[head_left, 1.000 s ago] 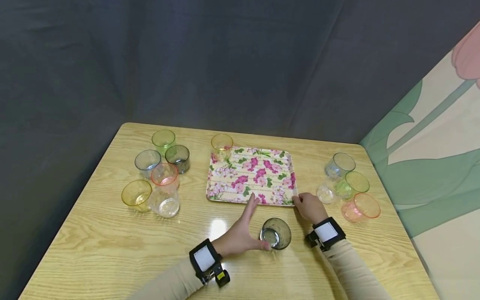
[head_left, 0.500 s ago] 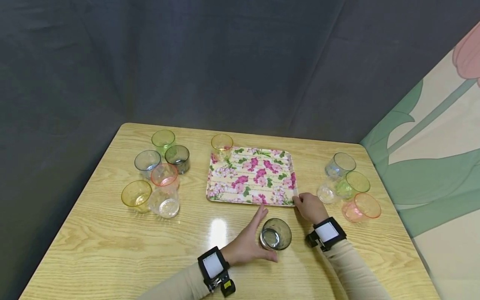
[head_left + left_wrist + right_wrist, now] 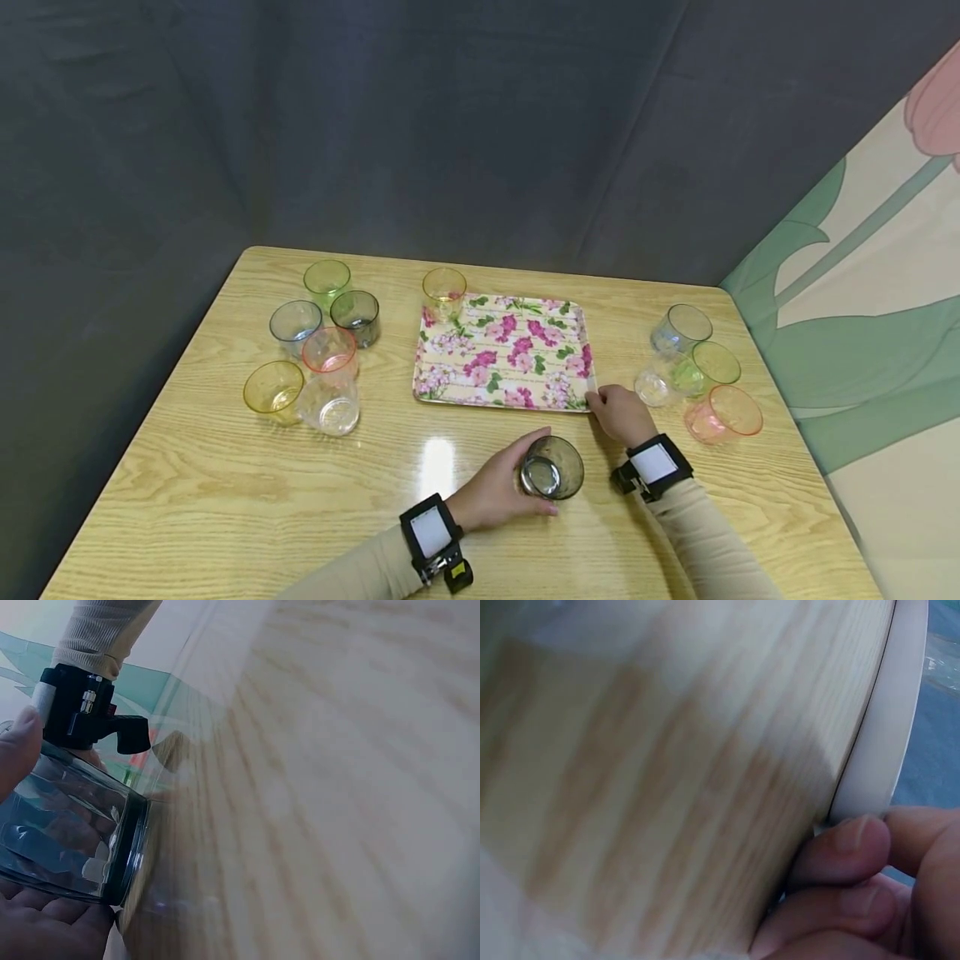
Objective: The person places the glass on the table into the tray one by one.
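A smoky grey glass [image 3: 566, 475] stands upright on the wooden table, in front of the floral tray [image 3: 517, 358]. My left hand [image 3: 497, 492] holds it from the left, fingers along the far side and thumb along the near side. In the left wrist view, the clear wall of the glass [image 3: 60, 825] lies between thumb and fingers, its thick base at the tabletop. At the tray's near right corner, my right hand [image 3: 621, 414] pinches the rim. The right wrist view shows fingertips curled at the tray's pale edge [image 3: 881, 712]. A yellow glass [image 3: 444, 292] stands at the tray's far left corner.
On the left is a cluster of green, blue, grey, red, yellow and clear glasses, among them a yellow glass [image 3: 273, 392]. Beyond my right hand stand several more, including a pink glass [image 3: 723, 414] and a blue glass [image 3: 680, 329]. A dark curtain [image 3: 480, 142] hangs behind the table [image 3: 300, 517].
My left hand has moved right and toward me, and its spread fingers have closed in around the grey glass. My right hand stays at the tray corner. The tray and the other glasses have not moved.
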A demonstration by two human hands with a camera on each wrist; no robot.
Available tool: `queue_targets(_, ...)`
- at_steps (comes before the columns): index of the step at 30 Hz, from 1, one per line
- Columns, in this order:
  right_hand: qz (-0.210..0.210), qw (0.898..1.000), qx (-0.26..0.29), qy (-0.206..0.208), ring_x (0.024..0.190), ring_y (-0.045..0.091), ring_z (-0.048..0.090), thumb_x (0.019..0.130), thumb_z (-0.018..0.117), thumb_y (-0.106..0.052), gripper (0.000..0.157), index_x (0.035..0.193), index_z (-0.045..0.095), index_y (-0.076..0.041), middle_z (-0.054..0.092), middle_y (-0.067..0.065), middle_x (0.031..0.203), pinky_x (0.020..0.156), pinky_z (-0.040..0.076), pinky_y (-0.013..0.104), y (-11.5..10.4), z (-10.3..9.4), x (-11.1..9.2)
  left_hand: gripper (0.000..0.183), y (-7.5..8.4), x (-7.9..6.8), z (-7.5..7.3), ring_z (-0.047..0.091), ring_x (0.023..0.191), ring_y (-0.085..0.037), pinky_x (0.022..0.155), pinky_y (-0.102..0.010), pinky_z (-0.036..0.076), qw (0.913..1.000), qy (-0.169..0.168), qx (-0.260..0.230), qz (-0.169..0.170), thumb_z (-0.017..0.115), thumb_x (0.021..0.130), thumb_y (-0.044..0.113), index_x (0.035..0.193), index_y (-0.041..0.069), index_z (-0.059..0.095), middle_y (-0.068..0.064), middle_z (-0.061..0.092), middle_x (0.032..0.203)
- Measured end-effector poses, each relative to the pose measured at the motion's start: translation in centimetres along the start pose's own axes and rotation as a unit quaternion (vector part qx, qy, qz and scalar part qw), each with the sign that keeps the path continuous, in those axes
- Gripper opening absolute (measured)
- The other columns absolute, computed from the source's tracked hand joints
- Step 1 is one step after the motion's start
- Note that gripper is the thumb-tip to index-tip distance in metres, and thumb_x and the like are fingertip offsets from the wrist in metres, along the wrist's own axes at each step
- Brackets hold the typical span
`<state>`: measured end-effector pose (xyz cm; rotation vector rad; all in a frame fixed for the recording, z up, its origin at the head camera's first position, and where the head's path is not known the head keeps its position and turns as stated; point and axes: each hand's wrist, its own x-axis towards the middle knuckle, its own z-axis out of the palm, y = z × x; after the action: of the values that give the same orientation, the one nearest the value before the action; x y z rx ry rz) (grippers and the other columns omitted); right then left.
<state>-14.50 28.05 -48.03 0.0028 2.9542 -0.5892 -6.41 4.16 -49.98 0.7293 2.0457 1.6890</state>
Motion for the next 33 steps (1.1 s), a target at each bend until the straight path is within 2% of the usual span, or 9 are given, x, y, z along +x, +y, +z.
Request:
queue_targets(7,0.001,1.000,0.002,0.000,0.042,0.016,0.030,0.096,0.048,-0.023,0.044,0.054,0.038,-0.013,0.031,-0.001,0.048,0.046,0.025,0.028,0.0,0.1,0.0,0.089,0.0,0.2,0.1,0.043,0.123,-0.013,0.109,-0.045,0.035,0.9998,0.016,0.011,0.004,0.084,0.066,0.024,0.142,0.019,0.037,0.000,0.050,0.138)
queue_targets(12,-0.001,1.000,0.003,0.000,0.042,0.016,0.029,0.096,0.048,-0.023,0.044,0.054,0.038,-0.013,0.030,-0.001,0.048,0.046,0.024,0.028,-0.1,0.1,-0.1,0.087,-0.1,0.2,0.1,0.044,0.122,-0.013,0.108,-0.045,0.036,0.9998,0.020,0.006,0.003,0.085,0.066,0.023,0.140,0.025,0.039,0.001,0.051,0.137)
queue_targets(21,0.000,1.000,0.005,0.002,0.043,0.016,0.030,0.096,0.048,-0.023,0.044,0.054,0.038,-0.013,0.031,0.000,0.048,0.046,0.025,0.028,-0.1,0.0,-0.1,0.087,0.1,0.4,-0.3,0.042,0.124,-0.011,0.109,-0.044,0.035,0.9994,0.031,0.010,0.007,0.085,0.066,0.026,0.140,0.022,0.039,0.002,0.049,0.139)
queue_targets(27,-0.004,1.000,0.005,0.004,0.042,0.016,0.029,0.096,0.048,-0.022,0.044,0.054,0.037,-0.013,0.030,-0.001,0.048,0.046,0.024,0.028,0.0,0.0,-0.1,0.089,0.5,0.7,-1.2,0.041,0.125,-0.011,0.110,-0.043,0.034,0.9982,0.041,0.013,0.042,0.084,0.067,0.026,0.142,0.017,0.037,0.002,0.047,0.140)
queue_targets(30,-0.006,1.000,0.009,0.002,0.042,0.015,0.028,0.096,0.048,-0.022,0.044,0.054,0.037,-0.013,0.029,-0.001,0.048,0.046,0.024,0.028,0.0,0.1,-0.1,0.089,0.8,0.9,-2.1,0.041,0.125,-0.011,0.109,-0.043,0.034,0.9978,0.054,0.010,0.038,0.083,0.069,0.027,0.143,0.016,0.036,0.001,0.048,0.140)
queue_targets(33,-0.007,1.000,0.012,-0.002,0.042,0.015,0.027,0.096,0.048,-0.021,0.044,0.054,0.037,-0.013,0.029,-0.001,0.048,0.046,0.024,0.028,0.0,0.1,-0.1,0.085,2.3,0.9,-3.3,0.043,0.125,-0.019,0.108,-0.048,0.035,0.9966,0.077,-0.013,0.026,0.081,0.071,0.021,0.142,0.011,0.036,-0.008,0.049,0.139)
